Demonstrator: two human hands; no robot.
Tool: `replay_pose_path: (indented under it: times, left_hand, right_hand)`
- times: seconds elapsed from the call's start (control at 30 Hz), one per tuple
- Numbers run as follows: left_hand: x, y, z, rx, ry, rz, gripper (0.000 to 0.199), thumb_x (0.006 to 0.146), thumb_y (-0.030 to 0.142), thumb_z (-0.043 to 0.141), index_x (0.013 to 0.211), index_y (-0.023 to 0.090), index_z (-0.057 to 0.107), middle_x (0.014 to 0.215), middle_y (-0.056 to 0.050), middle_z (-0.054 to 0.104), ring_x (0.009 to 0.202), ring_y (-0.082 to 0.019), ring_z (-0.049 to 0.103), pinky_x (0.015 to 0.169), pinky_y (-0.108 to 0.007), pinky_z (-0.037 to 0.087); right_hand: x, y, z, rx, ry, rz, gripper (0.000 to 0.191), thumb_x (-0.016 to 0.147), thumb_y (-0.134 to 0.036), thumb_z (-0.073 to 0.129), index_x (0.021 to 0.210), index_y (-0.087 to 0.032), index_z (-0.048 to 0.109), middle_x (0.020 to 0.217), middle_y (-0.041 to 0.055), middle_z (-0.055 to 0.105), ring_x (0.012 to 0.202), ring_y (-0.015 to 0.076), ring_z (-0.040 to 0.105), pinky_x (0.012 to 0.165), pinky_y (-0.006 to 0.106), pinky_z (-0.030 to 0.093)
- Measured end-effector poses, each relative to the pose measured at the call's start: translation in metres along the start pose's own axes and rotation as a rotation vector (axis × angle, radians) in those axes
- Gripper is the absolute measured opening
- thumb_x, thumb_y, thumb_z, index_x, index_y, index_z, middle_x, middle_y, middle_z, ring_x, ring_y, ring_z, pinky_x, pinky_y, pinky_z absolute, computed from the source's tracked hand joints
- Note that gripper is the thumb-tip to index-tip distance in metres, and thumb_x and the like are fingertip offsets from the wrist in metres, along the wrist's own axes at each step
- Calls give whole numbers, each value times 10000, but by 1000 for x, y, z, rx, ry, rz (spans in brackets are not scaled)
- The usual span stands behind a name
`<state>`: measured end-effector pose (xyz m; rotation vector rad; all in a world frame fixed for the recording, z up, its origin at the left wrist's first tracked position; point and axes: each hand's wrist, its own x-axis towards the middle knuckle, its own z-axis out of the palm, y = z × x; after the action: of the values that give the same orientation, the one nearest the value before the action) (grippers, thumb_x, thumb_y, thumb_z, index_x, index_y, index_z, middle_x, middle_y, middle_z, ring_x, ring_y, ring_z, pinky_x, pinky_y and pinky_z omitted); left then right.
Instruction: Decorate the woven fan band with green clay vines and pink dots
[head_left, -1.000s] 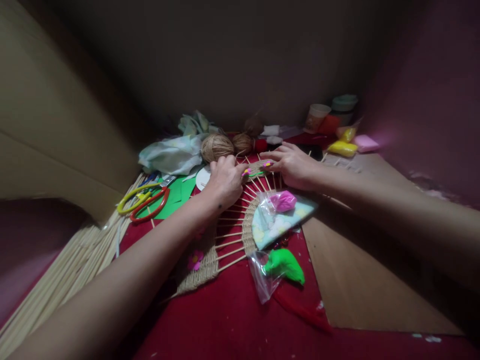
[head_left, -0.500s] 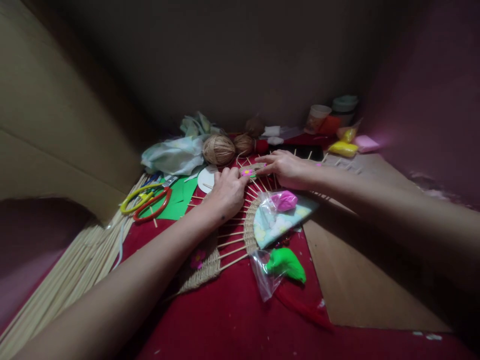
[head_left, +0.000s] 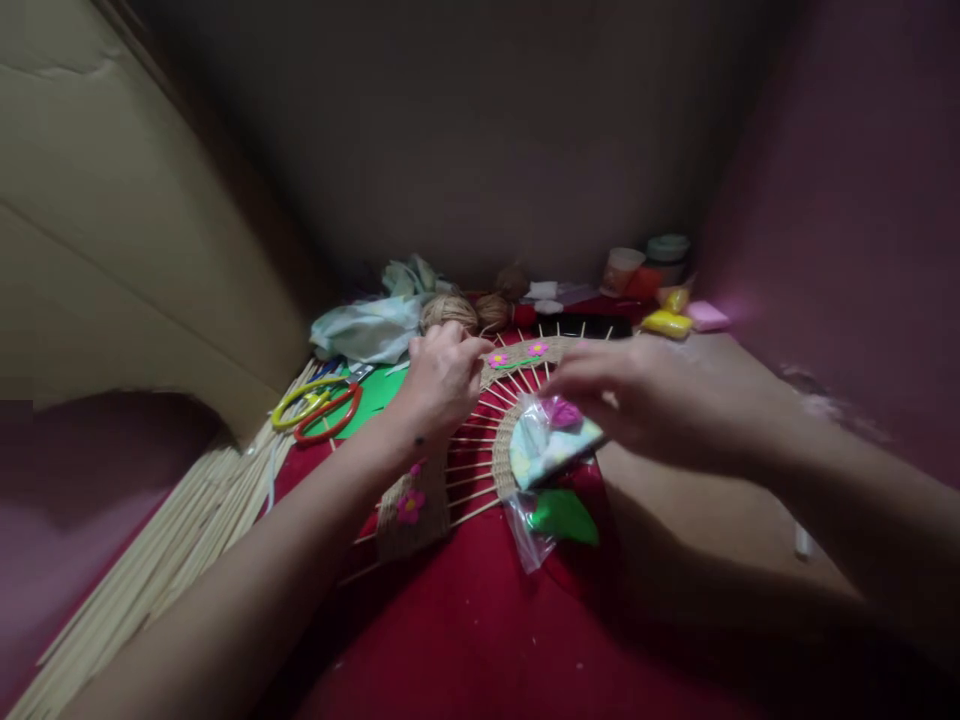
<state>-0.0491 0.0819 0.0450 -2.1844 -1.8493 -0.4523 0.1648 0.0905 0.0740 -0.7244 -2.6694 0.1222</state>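
A half-round woven piece of thin sticks and twine (head_left: 504,455) lies on the red surface, spread like a fan. Pink clay flowers (head_left: 537,349) with green stems decorate its far band, and another pink flower (head_left: 410,506) sits on its near left part. My left hand (head_left: 446,375) is over the far left of the band, fingers curled, their tips hidden. My right hand (head_left: 637,395), slightly blurred, hovers off the right side with fingers apart and nothing seen in them. Below it are a bag of pink clay (head_left: 561,412) and a folded floral cloth (head_left: 551,455).
Green clay (head_left: 564,516) in a plastic bag lies near the front. Scissors (head_left: 328,412) with red and yellow handles rest on green sheets at left, beside long sticks (head_left: 172,540). Twine balls (head_left: 450,312), cups (head_left: 622,272) and yellow clay packs (head_left: 666,323) stand behind. Cardboard is at right.
My right hand has lifted off the far band and come back toward me, uncovering the second pink flower. My left hand has shifted slightly left of the flowers. The camera view has moved somewhat.
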Motion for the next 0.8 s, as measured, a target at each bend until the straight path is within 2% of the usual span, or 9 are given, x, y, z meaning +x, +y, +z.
replay_pose_path:
  times: [0.1, 0.2, 0.3, 0.5, 0.6, 0.7, 0.8]
  left_hand:
    - [-7, 2, -15, -110, 73, -18, 256, 850, 137, 488, 1007, 184, 685, 876, -71, 590, 890, -226, 526, 776, -378, 384]
    - [-17, 5, -23, -247, 130, -11, 240, 833, 108, 503, 974, 164, 690, 869, -63, 603, 866, -201, 545, 766, -343, 407]
    - [-28, 10, -24, -347, 172, -17, 221, 836, 106, 513, 956, 164, 688, 852, -54, 599, 847, -187, 551, 738, -316, 422]
    - [-43, 14, -13, -490, 191, -33, 246, 856, 104, 480, 964, 194, 682, 833, -41, 575, 822, -173, 546, 735, -315, 442]
    - [-45, 7, -9, -559, 206, -84, 235, 860, 124, 475, 963, 182, 678, 847, -42, 585, 835, -174, 558, 761, -323, 447]
    - [-46, -3, -7, -634, 222, -145, 204, 862, 168, 494, 937, 184, 683, 874, -40, 614, 851, -173, 581, 789, -325, 446]
    - [-47, -8, -3, -704, 193, -205, 166, 852, 209, 529, 896, 192, 688, 894, -35, 656, 874, -178, 603, 817, -327, 449]
  right_hand:
    - [-29, -27, 6, -34, -256, -53, 139, 839, -265, 551, 777, -211, 662, 735, 33, 625, 553, 135, 503, 505, 280, 366]
    - [-45, -37, 24, 22, -251, -113, 108, 857, -194, 520, 874, -179, 626, 818, 43, 606, 675, 156, 506, 612, 289, 394]
    - [-50, -37, 39, 145, -262, -81, 132, 859, -195, 526, 959, -163, 606, 910, 64, 594, 781, 176, 516, 687, 305, 410]
    - [-53, -35, 49, 306, -248, -24, 215, 807, -203, 603, 1021, -184, 601, 976, 61, 589, 865, 185, 531, 755, 308, 428]
    - [-51, -35, 48, 323, -228, 3, 160, 816, -185, 588, 975, -173, 600, 957, 54, 600, 851, 173, 534, 754, 298, 432]
    - [-49, -35, 45, 306, -218, 48, 64, 802, -173, 598, 865, -166, 590, 877, 35, 595, 758, 146, 517, 680, 277, 427]
    - [-49, -34, 44, 321, -210, 65, 27, 811, -180, 591, 836, -174, 585, 844, 19, 582, 716, 129, 499, 654, 269, 419]
